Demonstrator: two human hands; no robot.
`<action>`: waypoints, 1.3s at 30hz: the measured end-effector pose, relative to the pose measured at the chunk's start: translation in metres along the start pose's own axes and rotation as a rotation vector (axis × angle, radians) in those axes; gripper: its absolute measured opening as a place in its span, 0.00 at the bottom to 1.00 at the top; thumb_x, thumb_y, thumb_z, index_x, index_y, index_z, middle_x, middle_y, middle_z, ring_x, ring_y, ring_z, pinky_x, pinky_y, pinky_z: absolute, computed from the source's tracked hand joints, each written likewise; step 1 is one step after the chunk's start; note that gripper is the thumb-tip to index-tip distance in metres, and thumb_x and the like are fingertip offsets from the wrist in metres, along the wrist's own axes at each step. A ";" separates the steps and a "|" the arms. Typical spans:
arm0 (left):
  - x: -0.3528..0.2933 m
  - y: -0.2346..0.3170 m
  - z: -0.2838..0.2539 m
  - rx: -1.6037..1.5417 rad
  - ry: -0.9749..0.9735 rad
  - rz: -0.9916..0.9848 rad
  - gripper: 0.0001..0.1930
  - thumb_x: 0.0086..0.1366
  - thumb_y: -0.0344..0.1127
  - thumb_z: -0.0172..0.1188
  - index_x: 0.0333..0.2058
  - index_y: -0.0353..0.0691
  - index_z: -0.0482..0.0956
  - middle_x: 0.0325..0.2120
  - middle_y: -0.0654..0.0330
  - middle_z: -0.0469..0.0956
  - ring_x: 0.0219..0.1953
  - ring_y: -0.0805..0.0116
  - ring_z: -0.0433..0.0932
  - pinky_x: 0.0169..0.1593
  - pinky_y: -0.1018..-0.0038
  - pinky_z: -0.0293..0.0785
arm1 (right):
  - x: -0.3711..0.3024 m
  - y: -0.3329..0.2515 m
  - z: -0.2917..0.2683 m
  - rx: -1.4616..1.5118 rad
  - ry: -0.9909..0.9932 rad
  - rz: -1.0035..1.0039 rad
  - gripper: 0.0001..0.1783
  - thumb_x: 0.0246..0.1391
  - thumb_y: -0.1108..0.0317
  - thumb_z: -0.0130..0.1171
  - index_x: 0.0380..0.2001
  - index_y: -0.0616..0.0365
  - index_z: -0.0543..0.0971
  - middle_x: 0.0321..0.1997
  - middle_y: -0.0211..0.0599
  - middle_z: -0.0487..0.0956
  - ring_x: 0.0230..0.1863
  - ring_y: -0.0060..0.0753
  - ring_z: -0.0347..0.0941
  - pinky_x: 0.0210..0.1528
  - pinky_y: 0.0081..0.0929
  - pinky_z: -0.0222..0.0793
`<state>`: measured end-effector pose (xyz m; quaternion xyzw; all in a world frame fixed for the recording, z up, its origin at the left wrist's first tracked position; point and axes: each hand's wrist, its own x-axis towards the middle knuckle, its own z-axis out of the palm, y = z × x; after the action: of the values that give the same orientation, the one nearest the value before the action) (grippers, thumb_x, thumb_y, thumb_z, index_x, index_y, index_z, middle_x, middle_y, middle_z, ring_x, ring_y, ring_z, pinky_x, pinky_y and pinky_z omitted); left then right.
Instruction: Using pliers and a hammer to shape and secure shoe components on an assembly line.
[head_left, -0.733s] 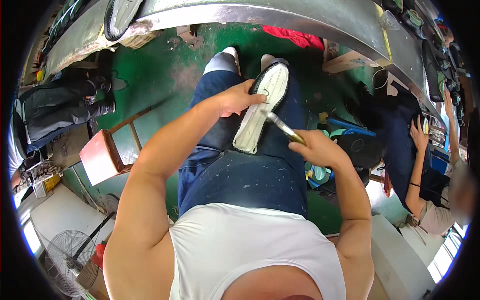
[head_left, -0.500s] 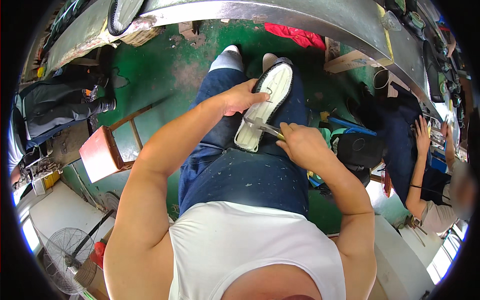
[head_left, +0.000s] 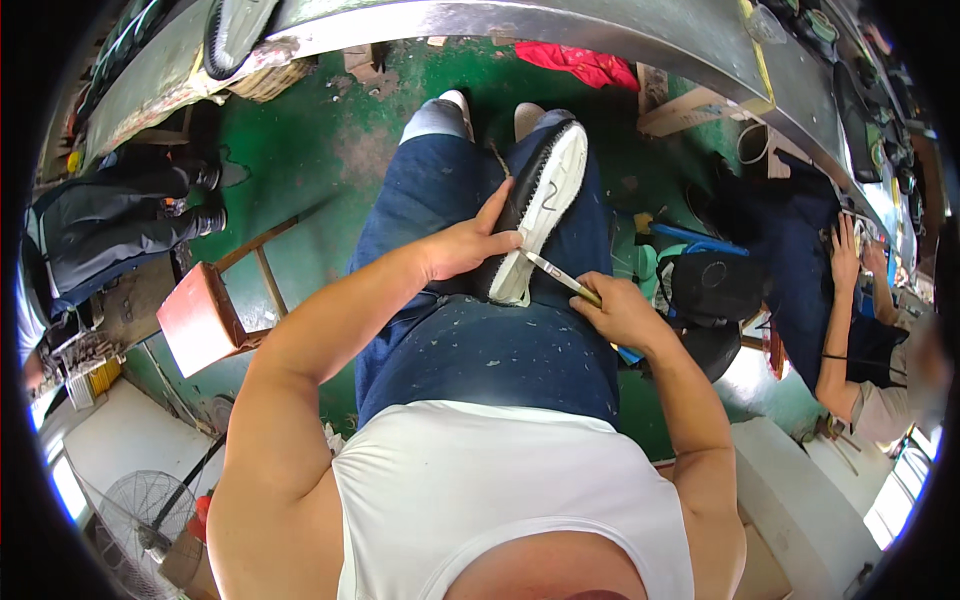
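A black shoe (head_left: 545, 205) with a pale bottom rests upside down, tilted, along my right thigh, its toe pointing away. White stitches run round its edge, and a dark mark stands on the bottom. My left hand (head_left: 475, 245) grips the shoe's left side near the heel, with the thumb across the edge and the fingers partly hidden. In my right hand (head_left: 618, 308) is a slim tool (head_left: 558, 274) with a pale metal shaft and a yellowish handle. Its tip meets the shoe beside my left thumb; the exact shape of that end is unclear.
A metal-edged bench (head_left: 500, 22) curves across the far side, bearing another shoe sole (head_left: 235, 38). To the left are a reddish stool (head_left: 205, 318) and a fan (head_left: 150, 520). A black bag (head_left: 712, 290) lies at right, near a co-worker's hand (head_left: 845, 250). Red cloth (head_left: 580, 65) lies under the bench.
The shoe has tilted, showing more of its black left side. My left hand has slid toward the heel. The tool has turned, its broad metal head no longer showing as before.
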<state>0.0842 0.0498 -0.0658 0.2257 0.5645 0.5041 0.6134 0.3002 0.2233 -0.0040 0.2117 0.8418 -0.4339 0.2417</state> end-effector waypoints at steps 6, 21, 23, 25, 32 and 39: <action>0.012 -0.021 0.014 -0.004 0.169 0.059 0.44 0.70 0.32 0.56 0.75 0.48 0.36 0.71 0.51 0.53 0.70 0.64 0.55 0.71 0.71 0.50 | -0.016 -0.006 0.018 -0.392 0.283 -0.325 0.14 0.60 0.66 0.56 0.45 0.62 0.75 0.39 0.50 0.79 0.41 0.55 0.78 0.41 0.45 0.75; -0.019 -0.017 0.009 0.442 0.086 0.147 0.63 0.55 0.38 0.70 0.69 0.25 0.25 0.71 0.34 0.33 0.76 0.45 0.33 0.76 0.67 0.34 | -0.007 -0.021 -0.032 0.153 -0.104 -0.111 0.16 0.63 0.59 0.57 0.44 0.62 0.77 0.31 0.47 0.81 0.36 0.47 0.80 0.40 0.39 0.73; -0.012 -0.018 0.008 0.660 0.094 0.138 0.67 0.50 0.43 0.74 0.69 0.24 0.26 0.71 0.32 0.36 0.75 0.42 0.34 0.76 0.64 0.36 | 0.005 -0.012 -0.002 0.224 0.255 -0.204 0.17 0.65 0.57 0.54 0.41 0.64 0.77 0.28 0.45 0.81 0.32 0.46 0.80 0.38 0.38 0.74; -0.011 0.000 0.011 0.970 0.138 0.056 0.67 0.46 0.49 0.77 0.69 0.23 0.36 0.69 0.30 0.46 0.74 0.40 0.44 0.75 0.61 0.45 | 0.025 0.004 0.004 0.156 0.195 -0.144 0.18 0.66 0.57 0.53 0.40 0.64 0.77 0.28 0.45 0.81 0.31 0.47 0.80 0.38 0.38 0.74; 0.056 0.016 -0.030 -0.088 0.168 -0.083 0.36 0.65 0.54 0.63 0.60 0.31 0.69 0.48 0.51 0.79 0.49 0.63 0.79 0.53 0.68 0.74 | 0.032 0.056 0.039 0.649 0.248 -0.091 0.23 0.71 0.54 0.44 0.39 0.65 0.77 0.28 0.38 0.82 0.28 0.28 0.78 0.33 0.27 0.73; -0.009 0.166 -0.062 0.168 0.168 0.111 0.41 0.66 0.55 0.63 0.61 0.20 0.66 0.54 0.42 0.74 0.55 0.62 0.73 0.59 0.68 0.70 | 0.040 0.071 0.022 0.937 0.141 -0.035 0.27 0.72 0.48 0.42 0.47 0.65 0.74 0.32 0.40 0.82 0.26 0.25 0.77 0.20 0.18 0.65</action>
<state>-0.0321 0.0882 0.0622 0.2641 0.6408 0.5056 0.5138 0.3135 0.2485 -0.0838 0.3126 0.5730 -0.7556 0.0552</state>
